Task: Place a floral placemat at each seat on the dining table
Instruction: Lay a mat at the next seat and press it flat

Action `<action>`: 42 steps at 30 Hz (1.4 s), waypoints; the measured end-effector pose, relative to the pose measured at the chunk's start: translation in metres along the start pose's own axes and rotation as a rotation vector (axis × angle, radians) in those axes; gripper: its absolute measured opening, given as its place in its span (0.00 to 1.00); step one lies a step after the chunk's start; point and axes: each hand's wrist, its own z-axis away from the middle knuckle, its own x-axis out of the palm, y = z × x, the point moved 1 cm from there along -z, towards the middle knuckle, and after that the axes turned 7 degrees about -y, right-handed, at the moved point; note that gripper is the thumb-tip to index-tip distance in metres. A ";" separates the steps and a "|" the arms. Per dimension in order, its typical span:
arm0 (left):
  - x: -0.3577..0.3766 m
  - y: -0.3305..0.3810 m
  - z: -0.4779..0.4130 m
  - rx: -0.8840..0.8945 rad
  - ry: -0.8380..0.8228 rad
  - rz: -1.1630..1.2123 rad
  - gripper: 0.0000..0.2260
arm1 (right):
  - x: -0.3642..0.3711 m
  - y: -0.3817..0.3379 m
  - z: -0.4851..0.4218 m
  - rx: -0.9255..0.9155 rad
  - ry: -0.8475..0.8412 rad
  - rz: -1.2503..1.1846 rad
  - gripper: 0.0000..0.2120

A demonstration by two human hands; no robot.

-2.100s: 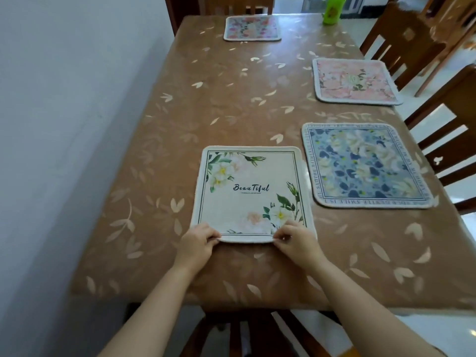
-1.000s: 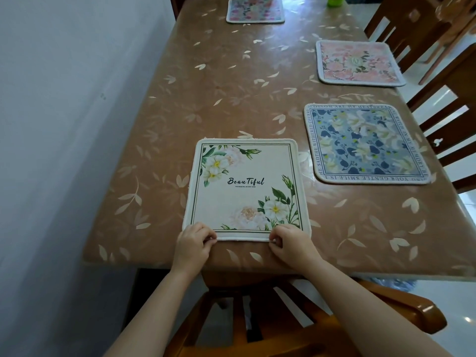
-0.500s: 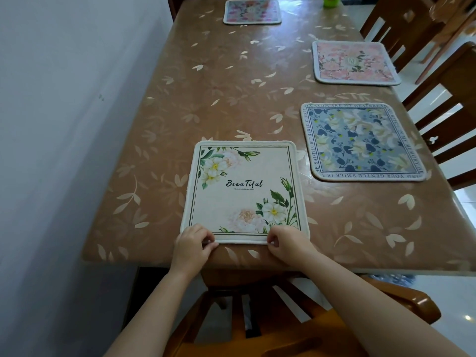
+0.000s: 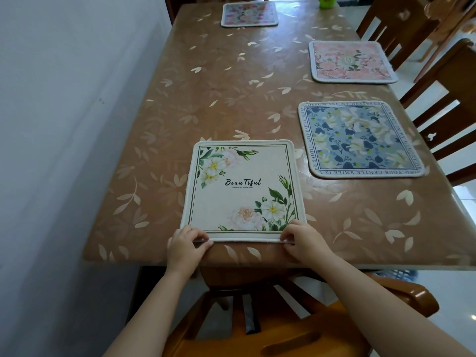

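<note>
A cream floral placemat (image 4: 242, 186) with the word "Beautiful" lies flat near the front edge of the brown leaf-patterned table (image 4: 231, 86). My left hand (image 4: 186, 247) pinches its near left corner and my right hand (image 4: 302, 240) pinches its near right corner. A blue floral placemat (image 4: 360, 139) lies to the right of it. Farther along the right side lies a pink floral placemat (image 4: 351, 61). At the far end of the table lies another pink placemat (image 4: 249, 14).
A white wall (image 4: 64, 124) runs along the table's left side. An orange wooden chair (image 4: 283, 325) stands under me at the near end. Dark wooden chairs (image 4: 443, 104) line the right side. A green cup (image 4: 325, 1) sits at the far edge.
The cream placemat has been pulled closer to the table's near edge. Both hands have shifted outward along its near edge to the corners.
</note>
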 end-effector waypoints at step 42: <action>0.027 0.003 -0.023 0.154 -0.286 -0.426 0.28 | 0.007 0.001 -0.028 -0.165 -0.141 0.286 0.28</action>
